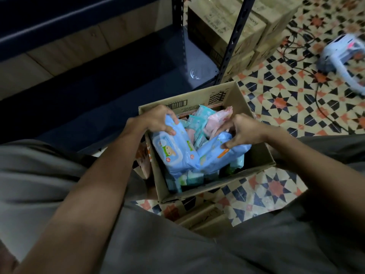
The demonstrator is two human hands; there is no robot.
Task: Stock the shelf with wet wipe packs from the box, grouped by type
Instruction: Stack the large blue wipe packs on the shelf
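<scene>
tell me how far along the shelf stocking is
Done: nothing that shows; the visible shelf board holds no packs. In hand: the left hand grips one large blue pack and the right hand grips a second blue pack, both still in the cardboard box. Left: those two, plus the pink packs and small teal packs still in the box.

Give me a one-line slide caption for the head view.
Left hand and right hand each grip a blue wipe pack in the cardboard box.
</scene>
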